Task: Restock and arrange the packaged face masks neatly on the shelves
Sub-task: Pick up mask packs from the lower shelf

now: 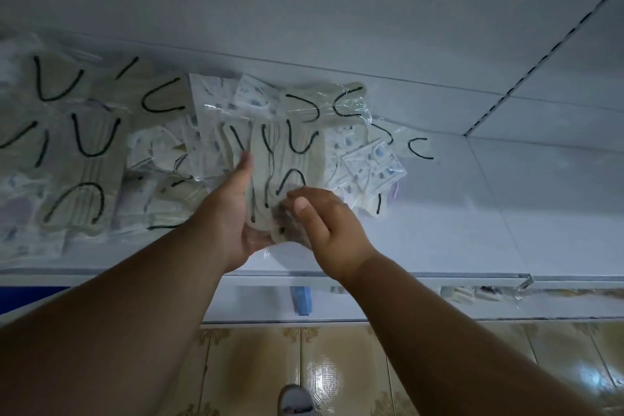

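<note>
A clear packet of beige face masks with black ear loops [287, 159] lies over a pile of mask packets on the white shelf [472, 213]. My left hand [236, 209] holds its near left edge, thumb on top and palm beneath. My right hand [324, 223] pinches the packet's near right corner with curled fingers. More beige mask packets [84, 145] cover the shelf's left part. White patterned mask packets [371, 165] lie to the right of the held packet.
The shelf's front rail [405, 280] runs across below my wrists. A lower shelf [472, 295] shows a blue object [300, 300] and more packets. The shelf's right half is bare white. Glossy tan floor tiles [337, 371] lie below.
</note>
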`<action>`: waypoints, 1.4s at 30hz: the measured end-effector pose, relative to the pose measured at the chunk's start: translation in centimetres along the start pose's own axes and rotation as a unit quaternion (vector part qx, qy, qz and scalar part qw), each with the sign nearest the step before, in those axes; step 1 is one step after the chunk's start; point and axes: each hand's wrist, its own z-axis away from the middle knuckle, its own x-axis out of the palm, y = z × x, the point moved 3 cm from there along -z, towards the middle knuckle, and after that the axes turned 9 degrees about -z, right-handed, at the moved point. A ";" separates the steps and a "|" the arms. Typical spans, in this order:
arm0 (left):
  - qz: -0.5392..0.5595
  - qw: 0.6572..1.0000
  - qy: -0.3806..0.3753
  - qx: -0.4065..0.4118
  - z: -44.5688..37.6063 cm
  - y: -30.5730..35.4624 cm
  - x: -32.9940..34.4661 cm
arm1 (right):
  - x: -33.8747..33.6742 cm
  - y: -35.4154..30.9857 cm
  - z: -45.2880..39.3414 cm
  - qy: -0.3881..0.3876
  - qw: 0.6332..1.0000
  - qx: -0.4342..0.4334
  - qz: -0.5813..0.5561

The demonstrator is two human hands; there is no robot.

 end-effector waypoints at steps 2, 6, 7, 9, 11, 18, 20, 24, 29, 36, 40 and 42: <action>-0.070 0.996 0.051 0.030 -0.5 -0.2 -0.1 | -0.4 0.1 -0.8 -0.002 0.996 0.073 -0.059; -0.159 0.965 0.201 0.064 -1.8 -0.3 -1.0 | -2.6 1.3 -4.6 0.158 0.973 0.159 -0.059; -0.166 0.960 0.212 0.079 -1.9 -0.1 -1.2 | -3.1 1.5 -6.0 0.173 0.973 0.152 -0.017; -0.189 0.952 0.213 0.115 -1.9 0.6 -1.5 | -3.5 2.1 -9.0 0.142 0.977 0.141 0.070; -0.209 0.943 0.216 0.142 -1.9 1.2 -1.8 | -3.1 2.7 -12.0 0.093 0.979 0.131 0.126; -0.184 0.942 0.232 0.155 -2.1 1.1 -3.7 | -0.4 4.6 -16.5 -0.013 0.951 0.203 0.235; -0.179 0.945 0.226 0.155 -1.8 1.0 -3.7 | -0.2 4.7 -16.4 0.008 0.939 0.180 0.293; -0.162 0.952 0.211 0.150 -1.7 1.1 -3.4 | -0.7 4.4 -16.5 0.065 0.933 0.157 0.318; -0.163 0.958 0.202 0.124 -1.2 0.7 -3.2 | -2.3 3.6 -14.4 0.111 0.968 0.183 0.133; -0.125 0.966 0.195 0.110 0.4 0.2 -3.2 | -4.2 2.0 -10.9 0.249 0.944 0.206 -0.069; -0.126 0.968 0.195 0.097 1.8 -0.2 -3.9 | -3.5 -1.0 -8.4 0.303 0.919 0.176 -0.180; -0.114 0.974 0.178 0.082 2.5 -0.3 -4.1 | -1.4 -2.8 -5.7 0.250 0.944 0.138 -0.164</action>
